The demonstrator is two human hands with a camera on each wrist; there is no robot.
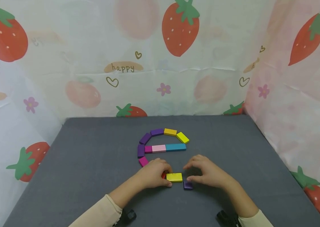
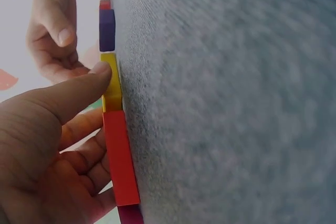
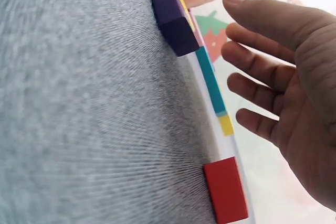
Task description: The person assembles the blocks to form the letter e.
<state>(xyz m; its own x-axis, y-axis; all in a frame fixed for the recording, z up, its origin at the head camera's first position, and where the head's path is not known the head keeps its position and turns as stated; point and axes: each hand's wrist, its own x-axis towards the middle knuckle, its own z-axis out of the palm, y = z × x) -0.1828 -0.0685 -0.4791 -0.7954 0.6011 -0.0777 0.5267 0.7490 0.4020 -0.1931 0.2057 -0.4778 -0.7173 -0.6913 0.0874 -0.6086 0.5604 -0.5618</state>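
Observation:
My left hand pinches the left end of a yellow block between thumb and forefinger. A red block adjoins it, mostly hidden under that hand in the head view. To the right of the yellow block lies a short purple block, with a small gap between them. Close above the purple block hovers my right hand, its fingers loosely bent and holding nothing. Another red block shows in the right wrist view; in the head view the right hand hides it.
Behind the hands, purple blocks, an orange-yellow block and a yellow one form an arch. A magenta, pink and blue row crosses it. Another magenta block lies below left. Grey cloth covers the table; printed curtains surround it.

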